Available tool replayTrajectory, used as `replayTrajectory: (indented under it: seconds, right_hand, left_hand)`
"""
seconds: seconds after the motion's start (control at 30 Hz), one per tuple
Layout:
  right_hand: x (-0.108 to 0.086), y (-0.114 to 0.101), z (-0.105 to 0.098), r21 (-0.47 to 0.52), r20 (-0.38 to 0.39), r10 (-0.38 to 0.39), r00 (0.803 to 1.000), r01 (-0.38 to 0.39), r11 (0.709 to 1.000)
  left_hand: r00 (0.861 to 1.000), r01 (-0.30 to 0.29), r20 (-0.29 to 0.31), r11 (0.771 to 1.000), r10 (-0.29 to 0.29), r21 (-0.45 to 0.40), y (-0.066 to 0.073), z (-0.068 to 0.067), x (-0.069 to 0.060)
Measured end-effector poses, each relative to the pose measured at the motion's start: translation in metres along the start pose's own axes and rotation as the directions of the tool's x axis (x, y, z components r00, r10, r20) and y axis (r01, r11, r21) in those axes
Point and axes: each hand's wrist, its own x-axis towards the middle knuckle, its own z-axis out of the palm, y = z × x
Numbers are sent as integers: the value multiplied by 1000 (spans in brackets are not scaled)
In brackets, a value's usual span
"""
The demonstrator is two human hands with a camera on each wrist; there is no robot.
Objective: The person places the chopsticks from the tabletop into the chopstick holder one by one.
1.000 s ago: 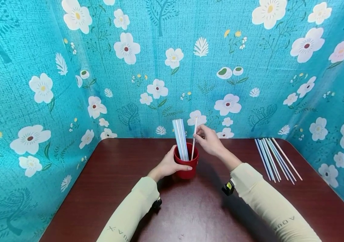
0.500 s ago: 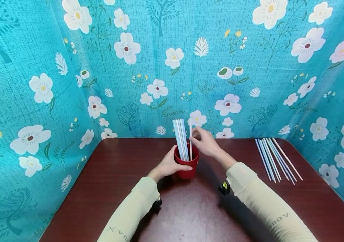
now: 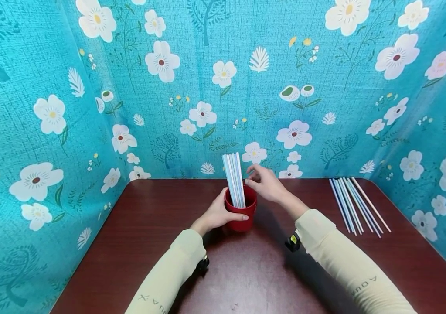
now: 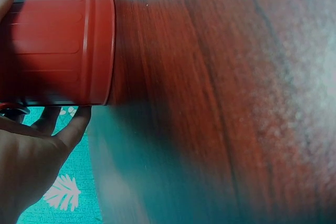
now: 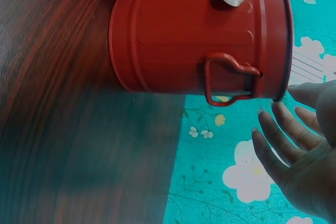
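A small red metal bucket (image 3: pixel 240 224) with side handles stands upright on the table. My left hand (image 3: pixel 216 214) grips it from the left, thumb across the front and fingers round the far side. In the left wrist view those fingers curl behind the bucket (image 4: pixel 63 48). A bundle of thin pale blue and white straws (image 3: pixel 233 179) leans left inside the bucket. Just right of the rim hovers my right hand (image 3: pixel 268 186), holding nothing. The right wrist view shows that hand (image 5: pixel 302 163) with fingers spread apart, close to the bucket's mouth.
Several more straws (image 3: pixel 358 205), blue, white and pinkish, lie loosely fanned at the table's right rear. The dark red-brown table (image 3: pixel 160 218) backs onto a teal flowered cloth (image 3: pixel 191 78), which also hangs at both sides.
My right hand moved left with a pale straw upright over the bucket, then let go of it. That straw now stands against the bundle. The left hand keeps its grip.
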Motion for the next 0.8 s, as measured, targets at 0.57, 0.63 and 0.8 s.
replayTrajectory:
  seconds: [0.57, 0.63, 0.8]
  right_hand:
    - [-7, 15, -55, -79, -85, 15, 996, -22, 997]
    - [-9, 19, -61, -100, -87, 26, 996, -35, 994]
    - [-13, 34, -73, -165, -107, 53, 993, -70, 984]
  left_hand:
    - [1000, 23, -12, 1000, -23, 11, 2, 0, -2]
    - [1000, 21, -9, 1000, -21, 8, 3, 0, -3]
    - [1000, 9, -11, 1000, -8, 22, 1, 1, -1]
